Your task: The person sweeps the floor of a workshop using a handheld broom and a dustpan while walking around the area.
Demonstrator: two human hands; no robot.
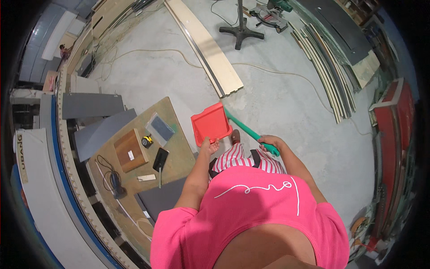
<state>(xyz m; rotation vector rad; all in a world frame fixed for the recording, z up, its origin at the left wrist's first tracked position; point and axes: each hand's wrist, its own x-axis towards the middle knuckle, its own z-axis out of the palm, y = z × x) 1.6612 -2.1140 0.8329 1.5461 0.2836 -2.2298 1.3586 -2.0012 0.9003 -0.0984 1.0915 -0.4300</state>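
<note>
My left hand [210, 145] grips the near edge of a red dustpan [211, 123], held out over the floor ahead of me. In my right hand [272, 142] is a long green stick [246, 127], thicker at its near end. It slants away to the left, and its far end passes out of sight by the dustpan's right side. The two hands are apart, in front of my striped trousers. One brown shoe [235, 136] shows between the dustpan and the stick.
On the left, a wooden worktable [179, 134] carries a brown wooden block [130, 150], a yellow tape measure [147, 141] and a corded tool [117, 186]. Ahead lie long pale boards [210, 49] and a cable [268, 69]. Stacked strips [324, 71] and a red cabinet [394, 121] stand right.
</note>
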